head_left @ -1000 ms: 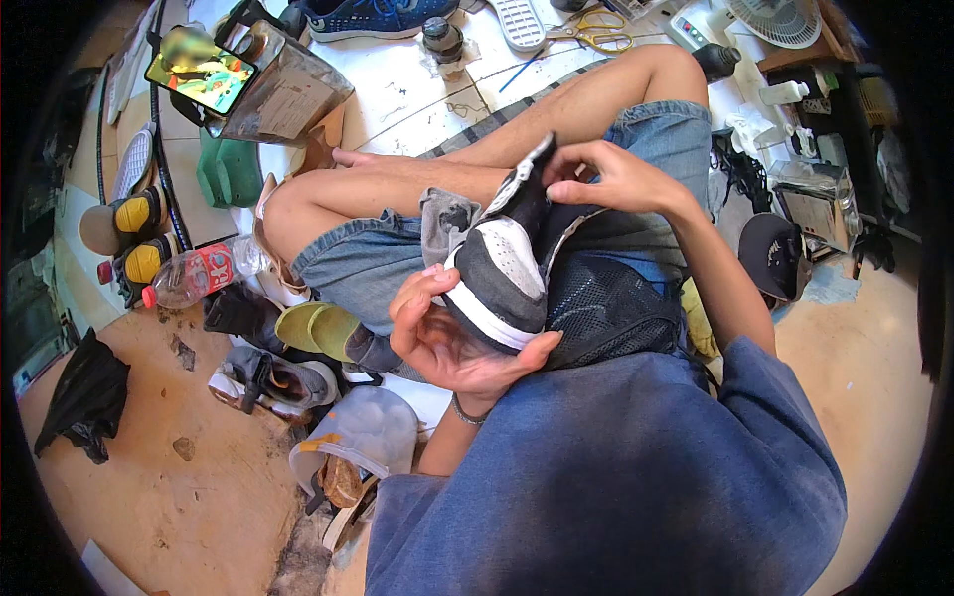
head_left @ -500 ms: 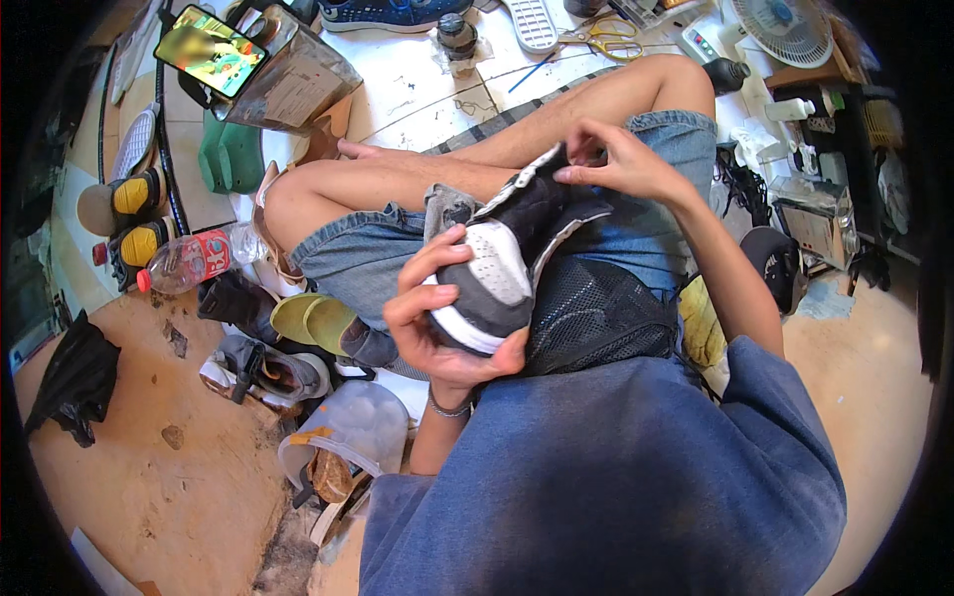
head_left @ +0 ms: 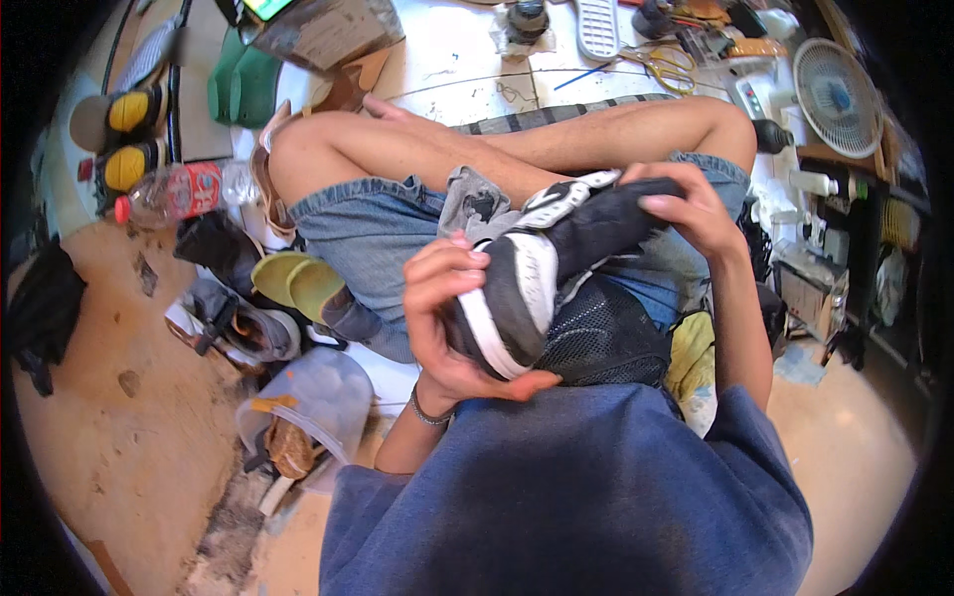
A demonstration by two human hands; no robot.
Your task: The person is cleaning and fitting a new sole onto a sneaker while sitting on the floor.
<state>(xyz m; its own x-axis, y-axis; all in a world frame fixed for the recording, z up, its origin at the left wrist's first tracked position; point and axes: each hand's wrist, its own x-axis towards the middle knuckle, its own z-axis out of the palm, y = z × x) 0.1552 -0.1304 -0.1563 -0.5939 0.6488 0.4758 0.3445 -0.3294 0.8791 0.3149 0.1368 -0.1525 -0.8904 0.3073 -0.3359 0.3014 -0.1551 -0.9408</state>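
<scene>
My left hand (head_left: 447, 318) is wrapped round the toe end of a black, grey and white sneaker (head_left: 517, 288), thumb underneath along the white sole edge and fingertips over the side. My right hand (head_left: 696, 214) grips the black heel end at the upper right, thumb on the dark collar or lining. The shoe is tilted over my lap, above a black mesh item (head_left: 616, 348). A grey cloth piece (head_left: 467, 204) lies just behind it on my crossed, denim-clad legs.
Shoes (head_left: 238, 328), yellow-green insoles (head_left: 293, 283), a plastic bottle (head_left: 174, 197) and a translucent bucket (head_left: 333, 407) lie at my left. Scissors (head_left: 661, 70), green pieces (head_left: 238, 84) and a metal tin (head_left: 323, 30) are beyond my legs. A fan (head_left: 835, 94) stands at the upper right.
My right hand has moved right and down, swinging the shoe's back end toward the right so it lies more sideways. My left hand still grips the toe. The view has shifted.
</scene>
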